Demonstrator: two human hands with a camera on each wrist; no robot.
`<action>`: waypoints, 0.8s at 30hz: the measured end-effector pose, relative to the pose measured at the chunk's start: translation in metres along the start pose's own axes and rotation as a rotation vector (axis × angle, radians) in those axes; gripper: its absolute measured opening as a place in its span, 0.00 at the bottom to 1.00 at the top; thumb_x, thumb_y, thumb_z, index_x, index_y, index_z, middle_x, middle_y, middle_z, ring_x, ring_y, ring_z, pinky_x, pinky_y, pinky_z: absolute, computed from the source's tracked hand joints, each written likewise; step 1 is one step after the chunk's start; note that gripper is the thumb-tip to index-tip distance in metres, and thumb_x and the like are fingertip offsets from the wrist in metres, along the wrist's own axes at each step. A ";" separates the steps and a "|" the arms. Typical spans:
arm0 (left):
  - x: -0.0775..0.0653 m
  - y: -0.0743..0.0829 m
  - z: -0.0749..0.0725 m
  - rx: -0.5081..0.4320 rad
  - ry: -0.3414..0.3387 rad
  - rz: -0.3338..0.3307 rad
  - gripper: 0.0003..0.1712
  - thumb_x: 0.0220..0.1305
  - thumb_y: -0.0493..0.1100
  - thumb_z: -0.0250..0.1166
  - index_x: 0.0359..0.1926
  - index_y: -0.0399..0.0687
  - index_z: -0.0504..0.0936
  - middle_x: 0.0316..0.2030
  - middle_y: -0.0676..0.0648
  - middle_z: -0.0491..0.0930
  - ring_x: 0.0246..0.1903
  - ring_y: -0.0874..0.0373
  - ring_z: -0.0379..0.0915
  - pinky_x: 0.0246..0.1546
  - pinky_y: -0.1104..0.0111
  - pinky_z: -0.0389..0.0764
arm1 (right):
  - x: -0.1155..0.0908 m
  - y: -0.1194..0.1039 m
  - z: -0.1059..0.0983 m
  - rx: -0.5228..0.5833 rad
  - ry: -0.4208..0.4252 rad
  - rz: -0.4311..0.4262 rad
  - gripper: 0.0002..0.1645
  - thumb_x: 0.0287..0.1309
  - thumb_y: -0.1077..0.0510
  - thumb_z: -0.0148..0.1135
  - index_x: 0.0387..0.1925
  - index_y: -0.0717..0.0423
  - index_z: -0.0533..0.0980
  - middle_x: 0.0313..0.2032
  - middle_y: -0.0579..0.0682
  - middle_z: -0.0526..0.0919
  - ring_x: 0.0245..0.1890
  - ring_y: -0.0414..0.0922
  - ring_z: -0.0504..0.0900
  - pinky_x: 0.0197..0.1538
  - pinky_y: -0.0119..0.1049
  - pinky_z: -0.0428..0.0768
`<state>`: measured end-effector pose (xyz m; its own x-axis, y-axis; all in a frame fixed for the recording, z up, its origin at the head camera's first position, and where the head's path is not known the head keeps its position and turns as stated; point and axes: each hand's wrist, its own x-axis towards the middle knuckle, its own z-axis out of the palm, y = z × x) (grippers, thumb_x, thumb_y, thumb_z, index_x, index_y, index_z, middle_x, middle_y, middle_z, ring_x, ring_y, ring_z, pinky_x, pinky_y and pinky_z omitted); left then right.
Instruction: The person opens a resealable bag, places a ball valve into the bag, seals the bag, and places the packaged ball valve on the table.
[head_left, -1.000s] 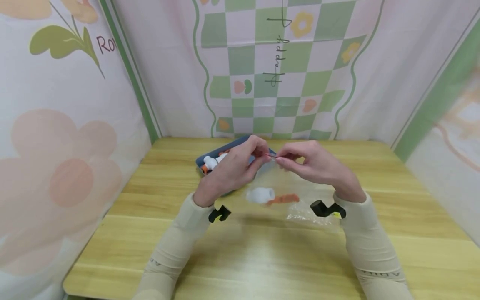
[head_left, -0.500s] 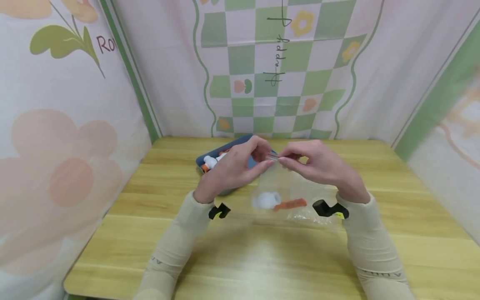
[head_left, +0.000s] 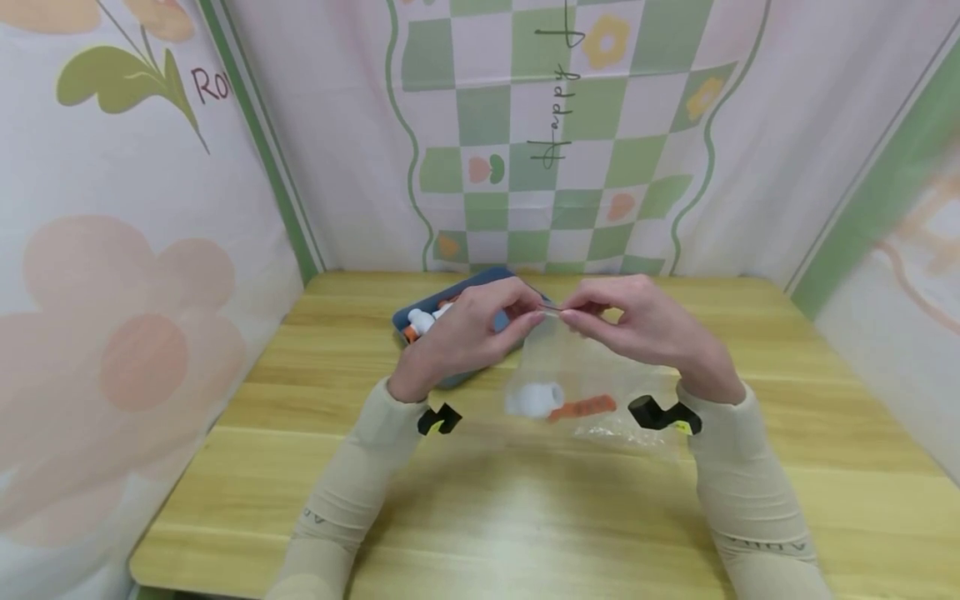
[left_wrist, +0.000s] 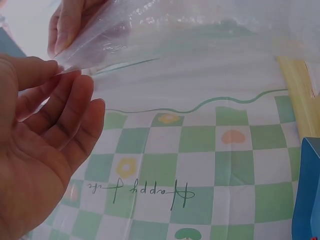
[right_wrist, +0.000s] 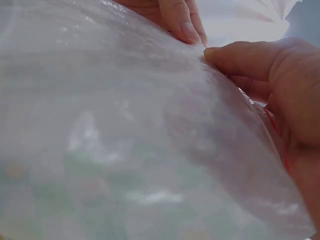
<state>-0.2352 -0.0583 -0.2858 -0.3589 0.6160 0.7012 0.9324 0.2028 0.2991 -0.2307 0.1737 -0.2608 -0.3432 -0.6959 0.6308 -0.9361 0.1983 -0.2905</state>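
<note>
- A wooden table (head_left: 480,533) with pale yellow grain fills the near and middle scene; its near left corner is rounded.
- Printed cloth closes in three sides: a far curtain (head_left: 360,192) with green-and-white checks, flowers and hearts, a left curtain (head_left: 142,183) with large peach flowers and green leaves, and a right curtain (head_left: 892,258) with a broad green band.
- On the far curtain, dark script running sideways reads "Happy"; the left wrist view shows a second word after it, apparently "Life".
- The left curtain reads "Ro", with a third letter cut off at the fold.
- Both beige sleeves (head_left: 750,492) bear dark lettering, too creased to read in full.
- The left hand (head_left: 476,329) pinches the top edge of a clear plastic bag (head_left: 570,354) between thumb and forefinger, the other fingers loosely bent.
- The right hand (head_left: 645,325) pinches the same edge just beside it; a thin red line follows that edge in the right wrist view.
- The bag hangs from both hands above the table's middle; a white piece (head_left: 536,400) and an orange strip (head_left: 585,407) show through its lower part.
- A blue tray (head_left: 491,274) sits behind the left hand, at far left of the bag, holding white and orange parts (head_left: 422,321).
</note>
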 end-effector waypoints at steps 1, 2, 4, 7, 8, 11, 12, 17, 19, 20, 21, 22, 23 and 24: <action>0.000 0.001 0.000 0.002 0.006 0.004 0.05 0.62 0.39 0.61 0.40 0.46 0.77 0.33 0.56 0.76 0.32 0.73 0.70 0.36 0.79 0.73 | 0.000 0.000 0.000 -0.001 0.001 -0.005 0.14 0.47 0.73 0.65 0.32 0.52 0.80 0.25 0.41 0.80 0.24 0.32 0.73 0.29 0.22 0.71; 0.000 0.001 0.000 0.002 0.010 0.005 0.05 0.63 0.39 0.61 0.40 0.46 0.77 0.33 0.56 0.76 0.33 0.73 0.70 0.36 0.79 0.73 | 0.001 -0.001 0.000 -0.004 0.004 -0.009 0.15 0.46 0.74 0.65 0.32 0.52 0.80 0.25 0.41 0.80 0.24 0.32 0.73 0.28 0.22 0.71; 0.001 0.002 -0.001 0.008 0.018 0.012 0.05 0.63 0.40 0.60 0.39 0.47 0.77 0.34 0.57 0.76 0.33 0.74 0.70 0.37 0.79 0.73 | 0.002 -0.003 0.000 -0.008 0.009 -0.018 0.16 0.44 0.74 0.66 0.31 0.52 0.80 0.25 0.41 0.79 0.24 0.32 0.72 0.28 0.22 0.70; 0.001 0.004 -0.002 0.007 0.031 0.029 0.05 0.64 0.42 0.59 0.38 0.46 0.77 0.34 0.56 0.76 0.33 0.73 0.71 0.38 0.79 0.73 | 0.004 -0.008 0.001 -0.007 0.023 -0.030 0.17 0.42 0.76 0.65 0.30 0.52 0.80 0.24 0.41 0.79 0.23 0.33 0.72 0.28 0.22 0.69; 0.001 0.004 -0.002 0.007 0.035 0.034 0.05 0.64 0.42 0.59 0.38 0.46 0.78 0.34 0.56 0.77 0.33 0.73 0.71 0.38 0.79 0.73 | 0.005 -0.010 0.000 -0.007 0.027 -0.029 0.18 0.42 0.77 0.65 0.30 0.52 0.80 0.24 0.40 0.78 0.23 0.33 0.72 0.28 0.22 0.69; 0.002 0.005 -0.003 0.002 0.040 0.046 0.07 0.65 0.44 0.58 0.38 0.46 0.78 0.34 0.56 0.77 0.34 0.73 0.71 0.38 0.79 0.73 | 0.006 -0.013 0.001 -0.005 0.033 -0.022 0.19 0.40 0.78 0.65 0.30 0.53 0.80 0.24 0.40 0.78 0.23 0.33 0.72 0.28 0.22 0.70; 0.002 0.005 -0.003 0.002 0.041 0.047 0.07 0.65 0.44 0.58 0.38 0.46 0.78 0.34 0.56 0.77 0.34 0.74 0.71 0.38 0.79 0.73 | 0.006 -0.013 0.001 -0.010 0.033 -0.021 0.19 0.40 0.78 0.65 0.30 0.53 0.80 0.25 0.40 0.79 0.24 0.33 0.72 0.28 0.22 0.70; 0.002 0.006 -0.004 0.006 0.030 0.043 0.08 0.65 0.44 0.57 0.38 0.45 0.78 0.34 0.56 0.76 0.34 0.75 0.71 0.38 0.79 0.73 | 0.004 -0.008 0.002 -0.015 0.011 -0.017 0.18 0.43 0.75 0.66 0.31 0.50 0.80 0.26 0.39 0.79 0.26 0.32 0.74 0.30 0.22 0.72; 0.002 0.006 -0.004 0.009 0.023 0.037 0.08 0.66 0.44 0.57 0.38 0.45 0.78 0.34 0.56 0.77 0.35 0.75 0.71 0.38 0.79 0.73 | 0.003 -0.005 0.002 -0.006 -0.003 -0.008 0.16 0.45 0.73 0.66 0.32 0.50 0.80 0.26 0.40 0.79 0.26 0.32 0.74 0.31 0.22 0.72; 0.002 0.007 -0.005 0.007 0.019 0.034 0.08 0.66 0.44 0.57 0.37 0.45 0.78 0.34 0.56 0.77 0.35 0.75 0.71 0.39 0.79 0.73 | 0.002 -0.005 0.002 0.000 -0.010 -0.002 0.15 0.46 0.72 0.65 0.32 0.51 0.80 0.26 0.40 0.79 0.26 0.32 0.75 0.31 0.22 0.72; 0.002 0.007 -0.005 0.003 0.013 0.031 0.07 0.65 0.44 0.58 0.37 0.45 0.78 0.34 0.56 0.77 0.35 0.75 0.71 0.39 0.79 0.73 | 0.002 -0.005 0.002 0.004 -0.015 0.000 0.13 0.47 0.72 0.65 0.32 0.51 0.79 0.26 0.41 0.79 0.27 0.32 0.75 0.32 0.22 0.72; 0.002 0.007 -0.005 0.000 0.008 0.027 0.07 0.65 0.43 0.58 0.37 0.45 0.78 0.34 0.55 0.77 0.35 0.75 0.71 0.39 0.79 0.73 | 0.002 -0.004 0.003 0.009 -0.020 0.000 0.12 0.48 0.71 0.65 0.32 0.52 0.79 0.26 0.42 0.80 0.27 0.32 0.75 0.32 0.22 0.73; 0.002 0.007 -0.005 -0.006 0.002 0.023 0.06 0.65 0.43 0.59 0.37 0.45 0.78 0.34 0.55 0.77 0.35 0.74 0.71 0.39 0.79 0.73 | 0.002 -0.004 0.003 0.010 -0.025 0.007 0.12 0.49 0.70 0.65 0.32 0.51 0.79 0.26 0.42 0.80 0.27 0.31 0.75 0.32 0.22 0.73; 0.001 0.007 -0.005 -0.007 -0.003 0.019 0.05 0.64 0.41 0.59 0.37 0.45 0.78 0.34 0.54 0.78 0.34 0.74 0.71 0.39 0.79 0.73 | 0.002 -0.004 0.004 0.012 -0.028 0.007 0.12 0.49 0.70 0.65 0.32 0.51 0.79 0.26 0.42 0.80 0.27 0.31 0.75 0.32 0.22 0.73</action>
<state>-0.2289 -0.0601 -0.2792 -0.3409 0.6220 0.7049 0.9388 0.1854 0.2904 -0.2270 0.1688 -0.2609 -0.3474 -0.7138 0.6081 -0.9326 0.1951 -0.3037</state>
